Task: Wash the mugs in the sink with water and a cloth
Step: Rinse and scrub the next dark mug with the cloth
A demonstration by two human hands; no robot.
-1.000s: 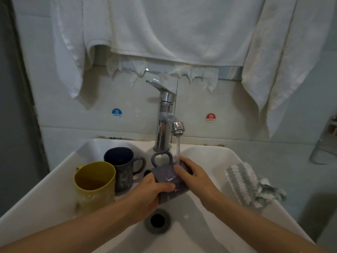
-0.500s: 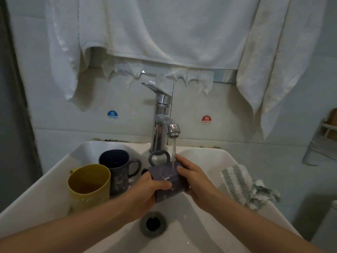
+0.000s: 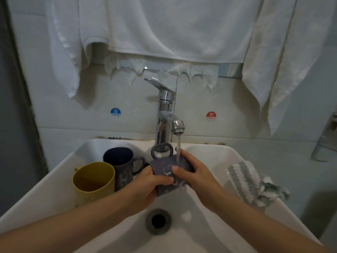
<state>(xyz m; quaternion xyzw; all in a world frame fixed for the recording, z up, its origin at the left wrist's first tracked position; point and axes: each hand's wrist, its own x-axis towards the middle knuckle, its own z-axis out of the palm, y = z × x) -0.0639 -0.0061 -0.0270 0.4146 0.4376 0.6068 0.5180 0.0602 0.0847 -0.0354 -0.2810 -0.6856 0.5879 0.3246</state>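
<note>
Grey mug (image 3: 164,169) is right in the middle of the action, held over the sink (image 3: 209,156) on its side with its loop handle sticking up, directly beneath the tap (image 3: 165,114). Water (image 3: 178,148) is running in a thin stream and lands on the mug's upper side, next to the fingers. Left hand (image 3: 145,187) wraps the mug from the near left, thumb laid across its wall; right hand (image 3: 195,173) clamps it from the right, thumb pressed on the wet face, so both hands are closed on the same mug and almost touching. Below them sits the round drain (image 3: 158,221). Over on the left of the basin a yellow mug (image 3: 94,181) stands upright, and a dark blue mug (image 3: 120,161) stands just behind it, touching, handle pointing right. A striped cloth (image 3: 249,181) lies crumpled on the sink's right rim, apart from both hands. White towels (image 3: 164,24) hang across the wall above, with a blue cold sticker (image 3: 115,112) and a red hot sticker (image 3: 211,116) either side of the tap.
</note>
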